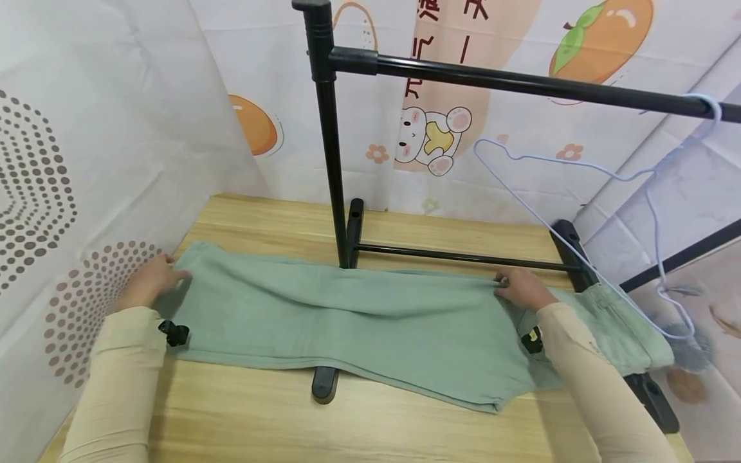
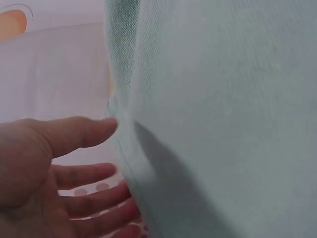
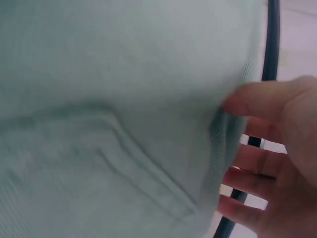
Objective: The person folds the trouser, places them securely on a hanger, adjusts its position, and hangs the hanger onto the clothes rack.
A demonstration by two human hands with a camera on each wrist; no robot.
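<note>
Light green trousers (image 1: 359, 328) lie lengthwise, folded leg over leg, with the waist end at the right and the hems at the left. My left hand (image 1: 149, 281) is at the hem end; in the left wrist view its thumb and fingers (image 2: 94, 203) are spread apart along the hem edge. Near the hip, my right hand (image 1: 525, 289) pinches the far edge of the trousers. The right wrist view shows the thumb on top of the cloth, the other fingers behind its edge, and a stitched pocket (image 3: 148, 168) beside them. My right forearm covers part of the waist end.
A black garment rack (image 1: 331, 161) stands over the wooden table (image 1: 243, 411), one foot (image 1: 325, 384) partly under the trousers. From its top bar (image 1: 509, 80) a pale blue hanger (image 1: 579, 164) hangs at the right, above the waist end. Printed curtains (image 1: 347, 173) enclose the back and sides.
</note>
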